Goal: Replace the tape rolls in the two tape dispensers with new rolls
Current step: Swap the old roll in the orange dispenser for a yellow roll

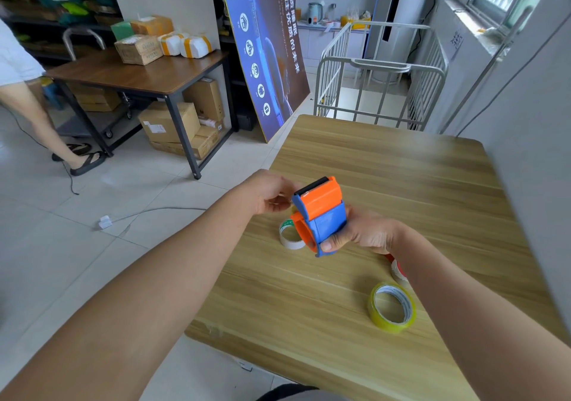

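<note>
I hold the orange-and-blue tape dispenser (318, 215) in my right hand (364, 233), lifted above the wooden table (386, 178). My right fingers are wrapped around its blue body, the thumb pressed on the lower edge. My left hand (268, 193) sits just beside the dispenser's cutter end, its fingers curled in a light pinch; whether they grip a tape end or only touch the orange flap I cannot tell, since the dispenser hides the fingertips.

I judge this as the threading step on the first dispenser: a roll seems seated inside, though I cannot see it clearly. The next move calls for drawing the tape end up over the toothed black edge at the top while keeping the right hand steady.

The dispenser looks like hard plastic, an orange hinged cover over a blue shell, with an orange ring showing on its left side. Directly below the dispenser, on the table, lies a nearly spent white-cored roll (292, 235). Nearer to me than the dispenser stands a fresh yellowish roll (391, 307), and a red-and-white object (398, 272) peeks from behind my right forearm.
</note>
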### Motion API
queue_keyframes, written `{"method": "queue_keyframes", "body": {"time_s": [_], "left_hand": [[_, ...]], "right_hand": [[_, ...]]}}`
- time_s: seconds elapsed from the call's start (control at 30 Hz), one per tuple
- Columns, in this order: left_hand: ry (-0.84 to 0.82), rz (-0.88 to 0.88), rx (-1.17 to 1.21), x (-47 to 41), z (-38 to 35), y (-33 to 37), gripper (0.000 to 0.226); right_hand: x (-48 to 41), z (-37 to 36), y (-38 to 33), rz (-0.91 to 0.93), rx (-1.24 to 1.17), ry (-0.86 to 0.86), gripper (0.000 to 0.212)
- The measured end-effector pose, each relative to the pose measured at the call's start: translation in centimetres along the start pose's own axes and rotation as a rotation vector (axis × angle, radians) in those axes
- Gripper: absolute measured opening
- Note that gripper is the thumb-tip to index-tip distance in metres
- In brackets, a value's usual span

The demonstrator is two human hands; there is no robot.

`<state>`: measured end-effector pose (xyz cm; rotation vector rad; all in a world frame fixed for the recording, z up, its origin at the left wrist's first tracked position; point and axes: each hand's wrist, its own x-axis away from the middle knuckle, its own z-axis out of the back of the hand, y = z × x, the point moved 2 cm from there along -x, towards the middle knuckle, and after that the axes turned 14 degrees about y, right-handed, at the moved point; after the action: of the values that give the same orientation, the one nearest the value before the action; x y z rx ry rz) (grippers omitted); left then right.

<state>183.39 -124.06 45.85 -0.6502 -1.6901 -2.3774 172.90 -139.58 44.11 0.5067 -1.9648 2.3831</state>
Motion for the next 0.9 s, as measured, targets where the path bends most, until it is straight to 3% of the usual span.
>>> {"method": "queue_keyframes", "body": {"time_s": [0.13,0.27,0.57,0.7,0.9], "left_hand": [[0.015,-0.061,-0.012,0.1,-0.2,0.5,0.019],[0.085,-0.109,-0.004,0.1,-0.3,0.7,0.022],[0.066,-0.072,0.075,-0.1,0.3,1.2,0.026],[0.097,-0.103,0.035,0.0,0.7,1.3,0.021],[0.12,-0.12,0.043,0.1,0.6,1.5,0.013]], "right_hand": [[0.0,-0.1,0.6,-0.001,-0.083,-0.025,0.036],[0.0,-0.3,0.4,-0.021,-0.205,-0.105,0.048],[0.6,-1.5,-1.0,0.034,-0.388,-0.183,0.023],[0.5,-1.2,-0.5,0.006,-0.269,-0.237,0.058],[0.5,-0.3,1.3,-0.06,-0.257,-0.148,0.032]]}}
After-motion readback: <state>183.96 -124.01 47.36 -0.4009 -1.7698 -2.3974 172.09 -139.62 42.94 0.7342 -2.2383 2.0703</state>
